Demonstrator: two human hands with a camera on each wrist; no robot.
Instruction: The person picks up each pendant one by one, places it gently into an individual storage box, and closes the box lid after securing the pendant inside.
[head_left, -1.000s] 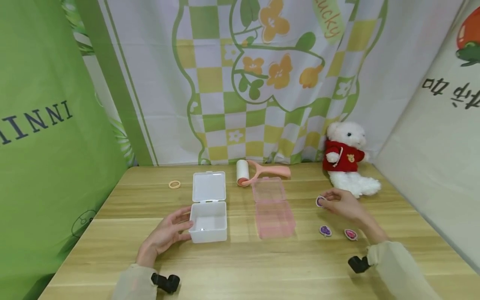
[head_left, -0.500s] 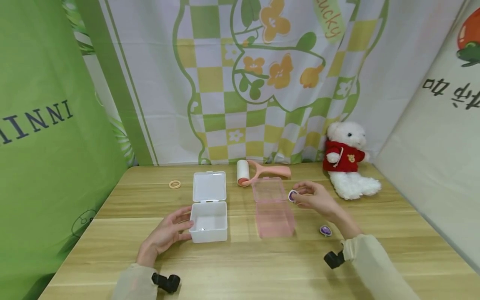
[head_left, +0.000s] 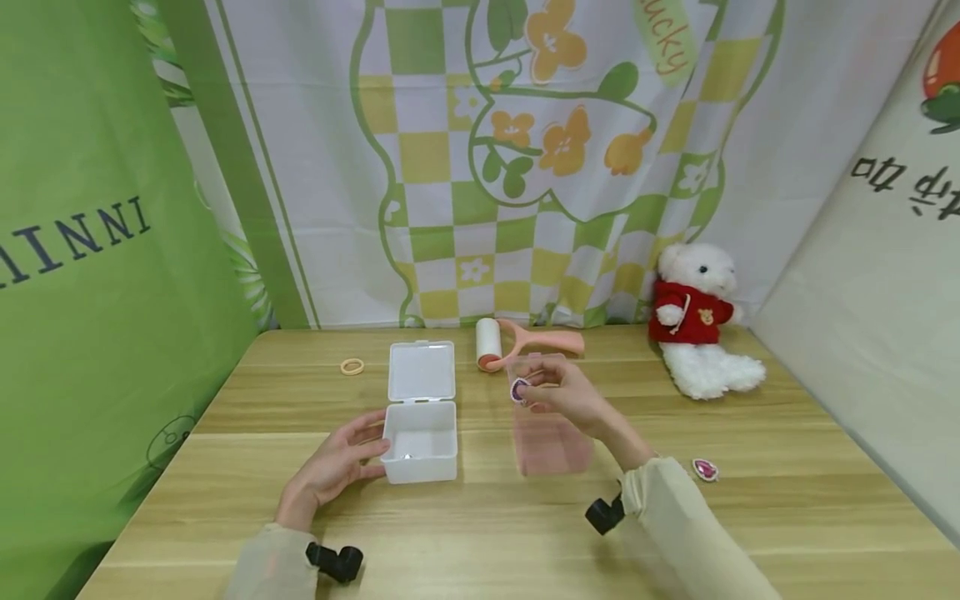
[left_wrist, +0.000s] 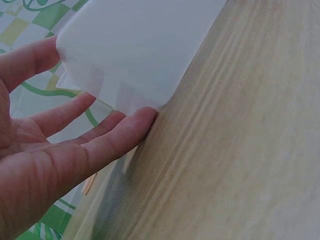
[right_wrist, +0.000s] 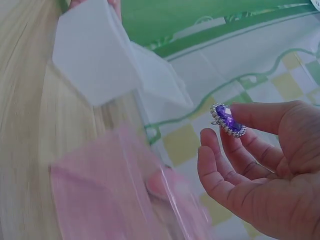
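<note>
In the head view my left hand (head_left: 337, 462) holds the left side of the open white box (head_left: 420, 467), thumb and fingers spread about its wall. The left wrist view shows the same hand (left_wrist: 85, 145) with fingertips right at the wall (left_wrist: 135, 45). My right hand (head_left: 566, 400) is over the open pink box (head_left: 555, 450), pinching a purple gem charm (right_wrist: 228, 119) edged with small clear stones and bearing a tiny metal loop. A pink gem charm (head_left: 705, 470) lies on the table at right. The right sleeve hides the spot of another purple charm.
The white lid (head_left: 422, 372) leans back behind its box. A pale orange ring (head_left: 352, 367) lies at back left. A lint roller (head_left: 536, 340) is behind the pink box. A white plush bear (head_left: 697, 321) in a red hoodie sits at back right.
My right hand has moved left across the table with the purple gem charm, from the right side to over the pink box. The left hand stays at the white box.
</note>
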